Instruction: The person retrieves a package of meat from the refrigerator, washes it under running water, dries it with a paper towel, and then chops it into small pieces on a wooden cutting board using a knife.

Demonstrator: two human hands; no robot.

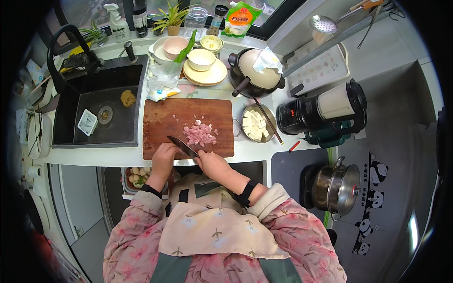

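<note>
My right hand [212, 163] grips the handle of a kitchen knife [181, 144], its dark blade angled up and left over the wooden cutting board [162, 115]. Beside the blade, my left hand [164, 159] rests on the board's front left part with fingers bent; whatever lies beneath the fingertips is hidden. A loose heap of diced raw pink meat [200, 133] sits just beyond the knife, with a few stray bits around it. To the right of the board, a metal pan [271, 116] contains white tofu cubes [253, 123], and chopsticks [267, 118] lie across it.
Left is a dark sink [95, 139] with a plastic tofu box [87, 122]. Stacked bowls [201, 60] and a lidded pot [260, 69] stand behind the board. A blender [318, 106] and red pen [294, 146] are right; a steel pot [334, 189] sits nearer. Below, an open drawer holds mushrooms [138, 175].
</note>
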